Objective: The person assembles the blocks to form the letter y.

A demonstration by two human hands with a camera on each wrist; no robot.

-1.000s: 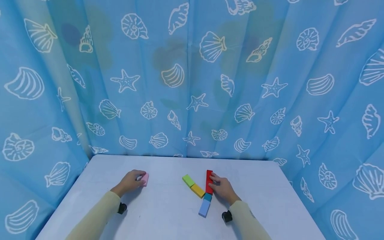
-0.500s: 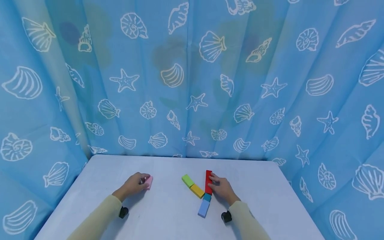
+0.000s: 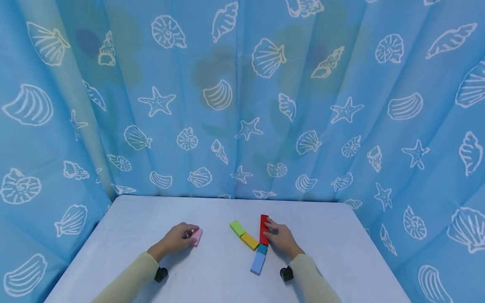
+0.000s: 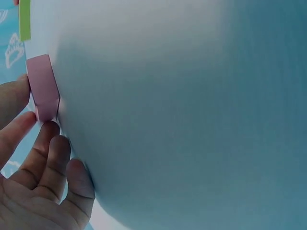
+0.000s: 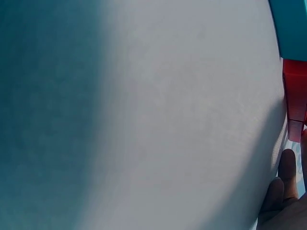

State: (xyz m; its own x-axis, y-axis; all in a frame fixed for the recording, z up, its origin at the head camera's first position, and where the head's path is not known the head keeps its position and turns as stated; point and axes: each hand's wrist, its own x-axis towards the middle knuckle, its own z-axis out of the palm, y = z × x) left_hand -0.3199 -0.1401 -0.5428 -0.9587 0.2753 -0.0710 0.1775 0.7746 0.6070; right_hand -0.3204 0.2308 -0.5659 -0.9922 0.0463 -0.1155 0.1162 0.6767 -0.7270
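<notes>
My left hand (image 3: 177, 238) pinches a pink block (image 3: 197, 237) between thumb and fingers, low over the white table; the left wrist view shows this pink block (image 4: 44, 86) at the fingertips. Farther right, my right hand (image 3: 282, 238) holds a red block piece (image 3: 264, 230) with curled thumb and fingers at its right side. A seam crosses the red piece (image 5: 295, 96) in the right wrist view. The red meets a teal block (image 3: 262, 249), with a light blue block (image 3: 258, 263) nearer me. A yellow block (image 3: 249, 241) and a green block (image 3: 237, 228) slant away to the left.
A white-covered table (image 3: 219, 273) bears all the blocks. Behind and beside it hangs a blue curtain (image 3: 242, 151) with white shell and starfish prints. Dark wrist cameras, one (image 3: 161, 275) on the left and another (image 3: 286, 274) on the right, sit under the sleeves.
My left hand has carried the pink block to the right and a little nearer me, toward the joined blocks. The right hand has stayed at the red piece.
</notes>
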